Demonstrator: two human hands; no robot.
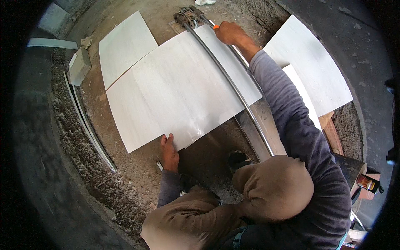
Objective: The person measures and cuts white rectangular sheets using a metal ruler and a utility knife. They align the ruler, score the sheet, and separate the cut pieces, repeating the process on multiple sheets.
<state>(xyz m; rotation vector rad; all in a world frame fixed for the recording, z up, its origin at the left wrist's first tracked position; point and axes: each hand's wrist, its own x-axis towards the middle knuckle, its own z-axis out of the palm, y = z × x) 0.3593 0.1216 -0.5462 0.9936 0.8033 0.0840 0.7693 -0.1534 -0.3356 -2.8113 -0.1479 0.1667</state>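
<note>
A large pale tile (pixel 162 91) lies across a manual tile cutter, under its two metal rails (pixel 225 75). My right hand (pixel 231 34) is at the far end of the rails, closed round the tile cutter's handle (pixel 216 27), which shows an orange piece. Close by sits the cutter's dark end bracket (pixel 189 18). My left hand (pixel 169 152) grips the tile's near edge, its fingertips on the top face; the part under the edge is hidden. The cutter's metal base (pixel 262 121) shows beyond the tile's near right edge.
Another pale tile piece (pixel 125 46) lies at the far left, against the large one. More pale tiles (pixel 312 66) lie on the right. A light block (pixel 80 66) and thin metal strips (pixel 89 129) are on the left. A black bottle (pixel 368 183) stands at the right.
</note>
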